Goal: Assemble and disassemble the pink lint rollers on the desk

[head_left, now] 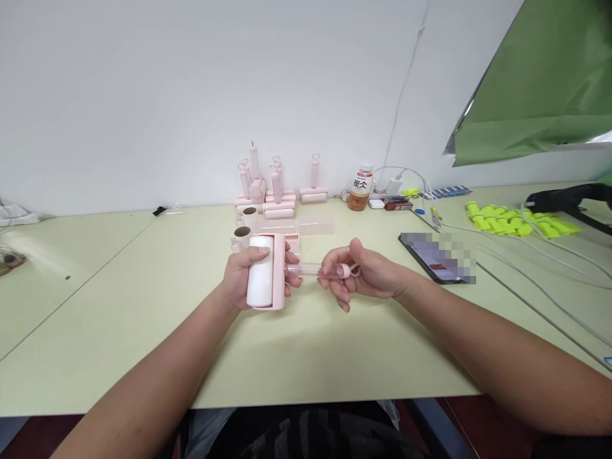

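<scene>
A pink lint roller [261, 275] with a white paper roll is held sideways above the table, its clear handle pointing right. My left hand [236, 277] is closed around the roller head, thumb across the white roll and fingers behind the pink frame. At the other end, my right hand [370, 274] has its fingers curled loosely about the handle [310, 270] near the pink end cap and loop; its thumb is raised. Just behind my left hand stand white paper rolls [243, 236] with brown cores. Pink parts [292, 240], partly hidden, lie behind the roller.
Several pink lint rollers [278, 210] stand by the wall. A brown-labelled bottle [360, 188], a small box [398, 203] and white cables [478, 228] are to their right. A phone [433, 258] lies beyond my right forearm. Neon yellow pieces [507, 220] and a black device [568, 197] occupy the far right.
</scene>
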Tool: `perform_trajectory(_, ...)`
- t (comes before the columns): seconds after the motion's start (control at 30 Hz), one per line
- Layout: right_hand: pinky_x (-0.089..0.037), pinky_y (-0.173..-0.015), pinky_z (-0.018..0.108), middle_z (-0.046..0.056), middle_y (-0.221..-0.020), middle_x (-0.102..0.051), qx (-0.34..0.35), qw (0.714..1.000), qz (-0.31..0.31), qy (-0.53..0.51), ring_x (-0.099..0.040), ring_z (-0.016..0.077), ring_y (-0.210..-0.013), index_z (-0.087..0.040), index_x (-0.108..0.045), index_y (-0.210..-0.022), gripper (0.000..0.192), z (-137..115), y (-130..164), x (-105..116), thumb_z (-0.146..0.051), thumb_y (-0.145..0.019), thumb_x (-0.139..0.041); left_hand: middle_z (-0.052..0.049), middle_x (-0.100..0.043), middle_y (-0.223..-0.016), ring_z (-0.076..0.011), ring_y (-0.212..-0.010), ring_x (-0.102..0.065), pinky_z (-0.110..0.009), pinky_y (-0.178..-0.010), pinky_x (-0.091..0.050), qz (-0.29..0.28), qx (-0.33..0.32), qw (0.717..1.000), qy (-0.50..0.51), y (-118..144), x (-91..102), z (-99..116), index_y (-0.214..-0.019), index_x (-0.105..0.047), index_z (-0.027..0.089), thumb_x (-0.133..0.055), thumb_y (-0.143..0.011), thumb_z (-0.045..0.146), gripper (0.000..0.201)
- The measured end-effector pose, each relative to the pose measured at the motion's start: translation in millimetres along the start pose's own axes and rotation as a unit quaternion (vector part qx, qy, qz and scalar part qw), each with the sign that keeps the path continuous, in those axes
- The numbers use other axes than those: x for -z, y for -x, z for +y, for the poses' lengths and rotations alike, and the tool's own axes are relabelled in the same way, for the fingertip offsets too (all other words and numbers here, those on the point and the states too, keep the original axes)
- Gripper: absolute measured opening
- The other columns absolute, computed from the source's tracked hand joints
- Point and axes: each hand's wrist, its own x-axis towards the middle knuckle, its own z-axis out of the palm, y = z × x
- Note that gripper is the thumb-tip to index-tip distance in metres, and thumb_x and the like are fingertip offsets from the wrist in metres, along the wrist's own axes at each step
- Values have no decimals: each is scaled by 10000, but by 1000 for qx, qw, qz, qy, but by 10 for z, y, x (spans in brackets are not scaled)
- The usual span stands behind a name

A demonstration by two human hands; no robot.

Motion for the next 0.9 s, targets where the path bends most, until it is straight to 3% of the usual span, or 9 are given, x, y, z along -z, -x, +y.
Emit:
perform_trajectory(0.17, -516, -487, 320, 9, -679, -574, -3, 999, 34, -33, -393, 61, -441, -150, -593, -716, 649, -8, -38, -68, -767, -822, -421, -104, -718, -879, -281, -715, -711, -361, -548, -582, 20, -6, 1000, -4, -7, 3, -15, -955, -676, 92, -650, -702, 354, 365)
perform_trajectory(0.37, -419, -432, 260, -4, -582, -528, 8, 994, 104, -39, -309, 54, -413, -162, -530, -627, 646, -6, -69, -140, -774, -813, -441, -119, -705, -763, -282, -726, -703, -341, -559, -573, 38, -12, 999, -24, -7, -25, -23, -935, -677, 85, -632, -699, 391, 389)
perform_trajectory(0.63, -384, -425, 239, -26, -538, -494, -9, 984, 178, -20, -265, 46, -403, -172, -449, -586, 575, 23, -96, -174, -682, -837, -537, -113, -696, -719, -269, -732, -702, -324, -579, -577, 63, 1, 997, -33, -8, -56, -55, -914, -685, 91, -644, -690, 366, 357)
perform_trajectory(0.73, -428, -459, 264, -17, -574, -532, 6, 988, 154, -4, -318, 52, -411, -171, -454, -606, 545, 48, -91, -122, -646, -859, -540, -123, -700, -735, -271, -730, -702, -325, -574, -574, 51, 7, 998, -32, -9, -22, -36, -923, -685, 81, -646, -691, 374, 376)
perform_trajectory(0.8, -483, -551, 310, 15, -670, -600, 10, 994, 104, 34, -463, 84, -477, -166, -499, -656, 498, 17, -59, -49, -613, -863, -568, -123, -708, -772, -278, -739, -704, -336, -583, -576, 35, 4, 999, -32, -4, -2, -19, -940, -681, 88, -660, -678, 375, 388)
perform_trajectory(0.9, -499, -715, 352, 75, -910, -663, -9, 988, 27, 153, -618, 146, -701, -156, -612, -939, 372, -127, 31, 46, -523, -873, -616, -109, -716, -844, -283, -748, -706, -357, -598, -581, 22, -8, 999, -30, 4, -13, -22, -974, -667, 118, -677, -668, 365, 393)
